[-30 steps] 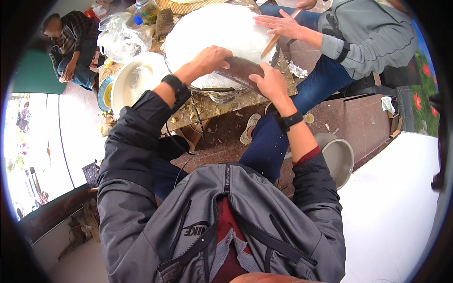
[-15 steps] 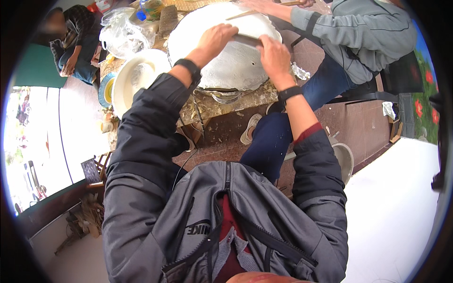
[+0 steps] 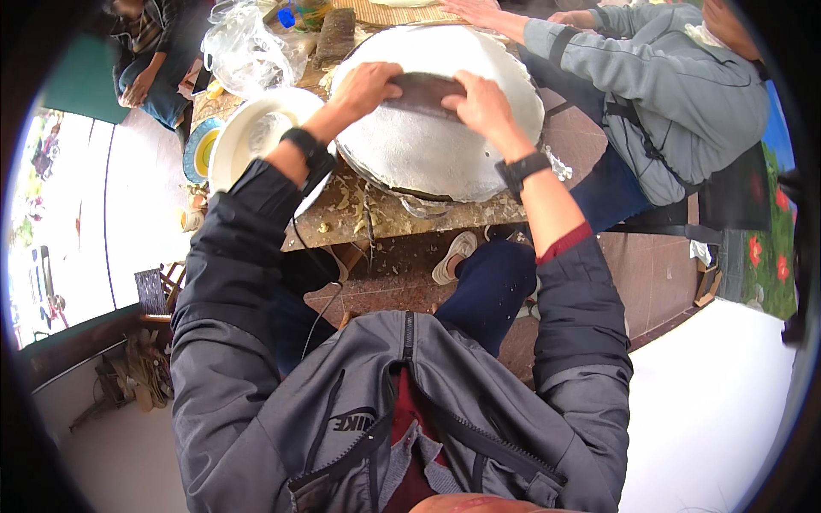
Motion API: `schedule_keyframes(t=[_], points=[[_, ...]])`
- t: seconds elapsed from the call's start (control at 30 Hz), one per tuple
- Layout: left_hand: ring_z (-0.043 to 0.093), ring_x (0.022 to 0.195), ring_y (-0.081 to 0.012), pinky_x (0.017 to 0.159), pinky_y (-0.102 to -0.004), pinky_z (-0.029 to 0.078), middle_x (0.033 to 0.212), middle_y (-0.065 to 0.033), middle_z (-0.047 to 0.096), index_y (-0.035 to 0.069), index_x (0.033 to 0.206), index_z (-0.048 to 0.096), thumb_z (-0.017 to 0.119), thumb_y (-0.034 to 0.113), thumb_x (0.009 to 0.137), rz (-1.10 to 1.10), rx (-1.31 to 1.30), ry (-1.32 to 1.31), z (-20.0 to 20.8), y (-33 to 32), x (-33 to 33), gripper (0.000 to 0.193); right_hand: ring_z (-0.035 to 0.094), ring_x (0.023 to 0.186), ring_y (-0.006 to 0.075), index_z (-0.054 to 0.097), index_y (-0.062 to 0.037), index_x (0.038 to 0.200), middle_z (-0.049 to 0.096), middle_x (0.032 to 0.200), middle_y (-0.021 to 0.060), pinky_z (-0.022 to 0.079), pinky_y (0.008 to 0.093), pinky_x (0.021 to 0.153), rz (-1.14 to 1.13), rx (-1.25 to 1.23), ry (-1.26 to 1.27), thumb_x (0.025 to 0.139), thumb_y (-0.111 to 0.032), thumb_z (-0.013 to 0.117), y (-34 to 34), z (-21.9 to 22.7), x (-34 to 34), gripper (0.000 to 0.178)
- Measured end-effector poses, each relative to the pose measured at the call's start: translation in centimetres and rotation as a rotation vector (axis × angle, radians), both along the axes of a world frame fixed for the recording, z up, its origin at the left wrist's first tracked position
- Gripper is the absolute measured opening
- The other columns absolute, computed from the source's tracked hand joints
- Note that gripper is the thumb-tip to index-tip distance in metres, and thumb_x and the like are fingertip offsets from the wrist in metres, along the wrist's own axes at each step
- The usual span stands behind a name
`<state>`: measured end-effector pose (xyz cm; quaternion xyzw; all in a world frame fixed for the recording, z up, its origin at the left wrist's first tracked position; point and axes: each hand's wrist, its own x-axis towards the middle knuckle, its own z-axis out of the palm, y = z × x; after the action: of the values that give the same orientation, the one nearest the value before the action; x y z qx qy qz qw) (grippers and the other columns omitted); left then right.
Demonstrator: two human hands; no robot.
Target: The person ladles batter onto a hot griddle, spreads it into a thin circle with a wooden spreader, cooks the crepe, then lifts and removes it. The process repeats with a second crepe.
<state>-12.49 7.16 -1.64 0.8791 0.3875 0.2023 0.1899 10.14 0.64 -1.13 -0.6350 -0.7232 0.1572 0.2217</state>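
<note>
A dark, flat rectangular scraper (image 3: 423, 92) spans the gap between my hands over a large round griddle (image 3: 398, 191). My left hand (image 3: 366, 88) grips its left end, and my right hand (image 3: 481, 101) pinches the right end between thumb and fingers. Beneath it, a thin white layer of batter (image 3: 428, 158) covers nearly the whole griddle. The scraper's broad face is turned up toward me; whether its far edge touches the batter is hidden.
Left of the griddle stand a white basin (image 3: 224, 154), a blue-rimmed plate (image 3: 193, 162) and a clear plastic bag (image 3: 248, 56). Behind lies a dark block (image 3: 334, 38). At the back right, a co-worker's hand (image 3: 472, 11) reaches over the table. A cable (image 3: 301, 239) hangs near my legs.
The scraper has turned from nearly edge-on to showing its broad face, still in both hands. The co-worker's thin stick is gone from over the griddle. The view has shifted slightly.
</note>
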Motion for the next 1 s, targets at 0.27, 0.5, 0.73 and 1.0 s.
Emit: schedule_keyframes(t=[0.27,0.5,0.73,1.0], points=[[0.062,0.089,-0.0358,0.075,-0.0457,0.049,0.091,-0.0151,0.065,0.007,0.098,0.061,0.066,0.018,0.082,0.063,0.319,0.056,0.0,7.6,3.3,0.021,0.063,0.094,0.0367,0.066,-0.0109,0.104,0.068,0.097,0.0164,0.049,0.0463,0.080,-0.084,0.260,-0.147,0.079,-0.023,0.071,7.2,0.2,1.5,0.029],[0.060,0.084,-0.0304,0.073,-0.0409,0.049,0.082,-0.0097,0.058,0.005,0.087,0.050,0.065,0.011,0.082,-0.065,0.510,0.031,-1.2,1.2,1.4,0.016,0.063,0.086,0.0305,0.066,-0.0120,0.094,0.066,0.086,0.0079,0.050,0.0411,0.074,0.153,0.406,-0.143,0.079,-0.010,0.067,0.7,-1.3,1.2,0.015],[0.057,0.076,-0.0259,0.071,-0.0356,0.048,0.078,-0.0079,0.056,0.005,0.084,0.052,0.060,0.008,0.082,-0.079,0.359,-0.002,-1.4,-10.8,-2.7,0.009,0.062,0.084,0.0270,0.066,-0.0094,0.100,0.066,0.089,0.0074,0.050,0.0368,0.076,0.206,0.369,-0.199,0.075,-0.005,0.067,-11.3,0.0,-2.6,0.025],[0.057,0.079,-0.0264,0.072,-0.0368,0.047,0.080,-0.0075,0.056,0.007,0.087,0.054,0.064,0.007,0.077,0.125,0.320,-0.139,-1.5,-19.4,-4.5,0.014,0.062,0.087,0.0275,0.066,-0.0089,0.098,0.067,0.089,0.0068,0.048,0.0382,0.079,0.287,0.344,-0.101,0.073,-0.001,0.066,-14.7,-0.4,-3.8,0.026]])
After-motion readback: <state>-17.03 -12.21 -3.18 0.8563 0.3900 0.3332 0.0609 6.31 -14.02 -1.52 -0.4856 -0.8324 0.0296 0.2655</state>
